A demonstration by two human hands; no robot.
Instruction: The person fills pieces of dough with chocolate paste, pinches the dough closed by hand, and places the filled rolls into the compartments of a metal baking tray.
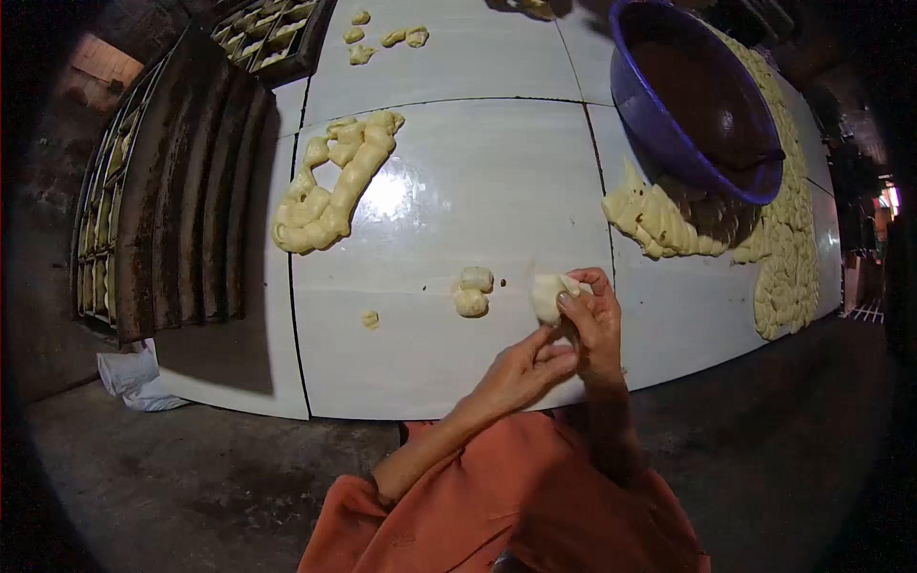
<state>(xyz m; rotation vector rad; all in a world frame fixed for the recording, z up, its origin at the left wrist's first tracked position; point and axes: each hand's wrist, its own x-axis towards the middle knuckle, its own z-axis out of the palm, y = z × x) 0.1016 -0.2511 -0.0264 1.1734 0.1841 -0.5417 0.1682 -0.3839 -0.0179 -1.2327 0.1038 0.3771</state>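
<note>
My right hand (594, 320) pinches a flattened piece of pale dough (548, 294) between thumb and fingers, just above the table near its front edge. Close below it, my left hand (523, 371) has its fingers curled together, their tips by the dough's lower edge and the right palm. Whether anything sits inside those left fingers is hidden. To the left of the held piece, two small rolled dough pieces (472, 291) lie touching each other. Farther left is a little dough scrap (370, 319).
A purple basin (635, 115) with brown filling stands at right on spread dough pieces (785, 286). A clump of dough (330, 205) lies at left, with scraps (361, 53) behind. Stacked dark metal trays (191, 201) stand on the white tiled table's (458, 201) left side.
</note>
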